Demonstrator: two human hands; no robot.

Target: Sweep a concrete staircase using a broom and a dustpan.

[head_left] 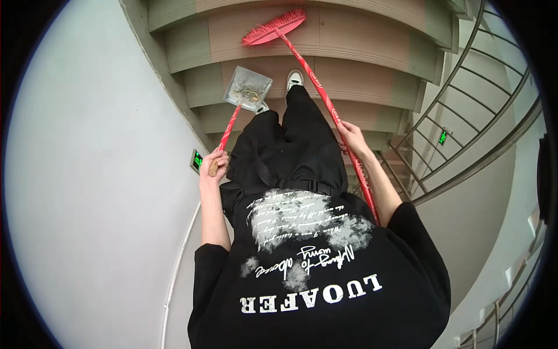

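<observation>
My left hand [215,163] is wrapped round the red handle of a long-handled dustpan [240,96]. Its grey pan hangs ahead over the stairs and holds some debris [247,94]. On the other side, my right hand [352,138] grips the red pole of a broom [314,78], which slants up to the left. The pink broom head [275,27], with red bristles, lies against a step further up. Behind my right hand the pole runs back past my forearm to my side.
Stairs [360,38] rise in front of me, and my white shoe [294,78] rests on one. A pale wall [104,145] closes the left side; a metal railing [491,160] curves along the right. A green lit sign [197,160] is low on the left wall.
</observation>
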